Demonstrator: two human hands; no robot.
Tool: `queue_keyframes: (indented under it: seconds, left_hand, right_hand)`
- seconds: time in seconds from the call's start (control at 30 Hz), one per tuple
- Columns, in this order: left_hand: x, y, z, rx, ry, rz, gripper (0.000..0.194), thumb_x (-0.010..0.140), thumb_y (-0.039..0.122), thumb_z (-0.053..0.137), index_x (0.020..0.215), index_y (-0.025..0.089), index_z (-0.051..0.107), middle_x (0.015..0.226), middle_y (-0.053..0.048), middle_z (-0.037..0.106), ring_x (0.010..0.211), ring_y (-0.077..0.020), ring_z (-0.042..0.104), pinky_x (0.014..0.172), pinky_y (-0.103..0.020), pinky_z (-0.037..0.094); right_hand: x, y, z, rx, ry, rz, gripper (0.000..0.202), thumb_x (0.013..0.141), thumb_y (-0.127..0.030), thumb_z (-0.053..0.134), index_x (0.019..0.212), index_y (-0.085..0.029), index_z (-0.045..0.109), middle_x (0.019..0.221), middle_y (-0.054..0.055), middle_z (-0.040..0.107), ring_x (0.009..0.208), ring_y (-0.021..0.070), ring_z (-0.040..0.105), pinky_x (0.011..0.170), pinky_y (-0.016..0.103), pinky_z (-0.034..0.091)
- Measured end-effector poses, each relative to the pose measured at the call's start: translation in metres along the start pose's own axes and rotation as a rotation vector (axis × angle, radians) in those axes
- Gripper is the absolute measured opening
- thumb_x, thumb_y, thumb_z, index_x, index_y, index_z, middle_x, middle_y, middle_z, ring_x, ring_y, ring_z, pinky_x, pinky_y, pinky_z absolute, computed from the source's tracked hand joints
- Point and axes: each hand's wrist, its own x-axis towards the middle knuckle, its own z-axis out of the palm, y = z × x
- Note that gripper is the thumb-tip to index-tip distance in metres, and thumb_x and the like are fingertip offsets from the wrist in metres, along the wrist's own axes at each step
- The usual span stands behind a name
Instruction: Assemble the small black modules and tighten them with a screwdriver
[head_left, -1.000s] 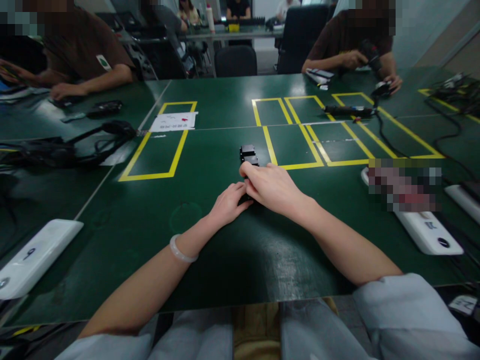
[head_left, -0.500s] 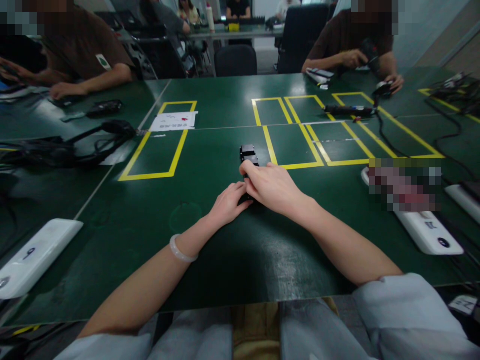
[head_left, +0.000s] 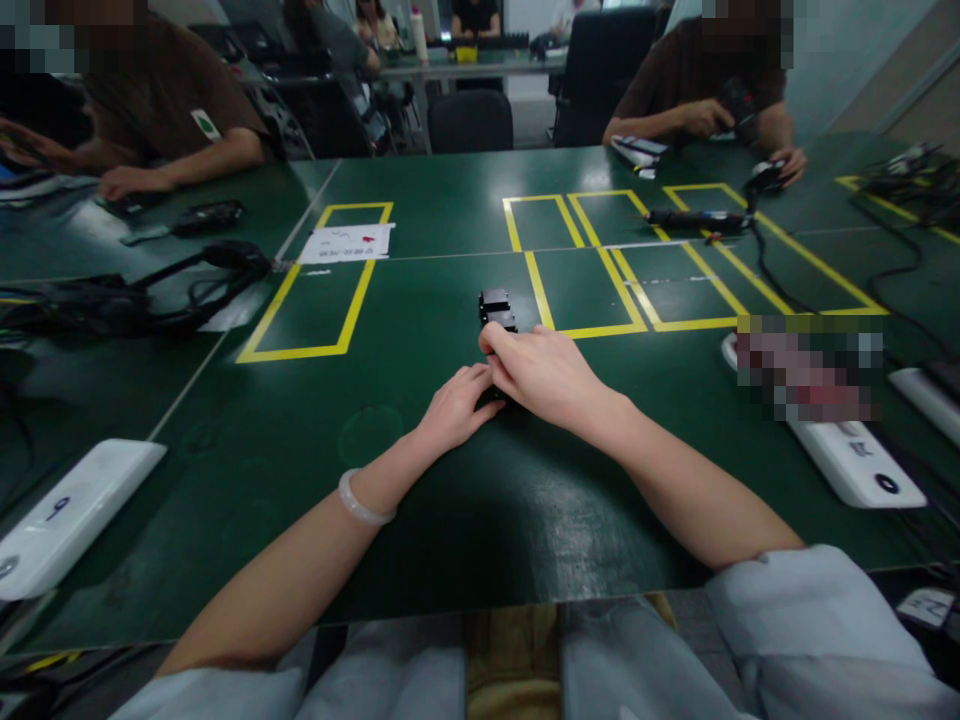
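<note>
Both hands: we are working at the middle of the green table [head_left: 442,530], bent over a black blocky part [head_left: 496,306] that is lying in front of us. Its far end is showing beyond the fingers; its near end is mostly hiding under our hands.

Right hand [head_left: 551,380]: we are bending the fingers inward and closing them on the black blocky part from above and from the right. The fingertips are partly hiding, so we are not seeing the exact contact.

Left hand [head_left: 456,408]: we are keeping it low at the near end of the part, fingers gently curving, thumb standing apart from them, a dark bit showing between. The right hand is covering the fingertips; we cannot tell how firmly it is gripping, if at all. We are wearing a pale bracelet [head_left: 365,499] on this wrist.

Surroundings: yellow tape outlines [head_left: 296,354] are marking the table to the left and right of the part. A white sheet [head_left: 349,242] is lying across the left outline. A white case [head_left: 81,520] is resting near the left edge, and another white device [head_left: 874,468] is lying on the right, partly pixelated. A black rod-like tool [head_left: 694,219] is lying over the tape at the far right. Beyond it, a person in brown [head_left: 660,95] is handling dark equipment.
</note>
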Motion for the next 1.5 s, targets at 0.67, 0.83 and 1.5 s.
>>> queue_keyframes:
  seconds: [0.67, 0.83, 1.5]
  left_hand:
    - [0.0013, 0.0002, 0.001, 0.003, 0.019, 0.018, 0.033, 0.088, 0.029, 0.057, 0.118, 0.018, 0.054, 0.119, -0.01, 0.058, 0.107, -0.0283, 0.056, 0.092, -0.044, 0.049]
    - [0.0005, -0.0004, 0.0014, -0.002, 0.014, 0.01, 0.026, 0.089, 0.032, 0.056, 0.112, 0.018, 0.056, 0.113, -0.009, 0.06, 0.104, -0.0275, 0.057, 0.091, -0.043, 0.05]
    - [0.0006, 0.0016, 0.0007, -0.002, 0.03, -0.011, 0.03, 0.088, 0.031, 0.058, 0.115, 0.017, 0.055, 0.113, -0.01, 0.059, 0.102, -0.0272, 0.057, 0.088, -0.043, 0.051]
  right_hand:
    - [0.0008, 0.0005, 0.0008, -0.018, -0.032, 0.007, 0.026, 0.098, -0.032, 0.031, 0.102, -0.018, 0.052, 0.078, 0.005, 0.069, 0.069, 0.0157, 0.061, 0.067, 0.028, 0.031]
    - [0.0004, -0.0003, 0.0005, -0.003, -0.022, 0.02, 0.024, 0.097, -0.023, 0.03, 0.104, -0.018, 0.051, 0.079, 0.004, 0.069, 0.071, 0.0154, 0.061, 0.067, 0.028, 0.031]
    - [0.0, -0.0006, 0.0032, -0.015, -0.009, 0.002, 0.024, 0.097, -0.031, 0.034, 0.108, -0.016, 0.049, 0.078, 0.004, 0.068, 0.068, 0.0162, 0.06, 0.068, 0.029, 0.031]
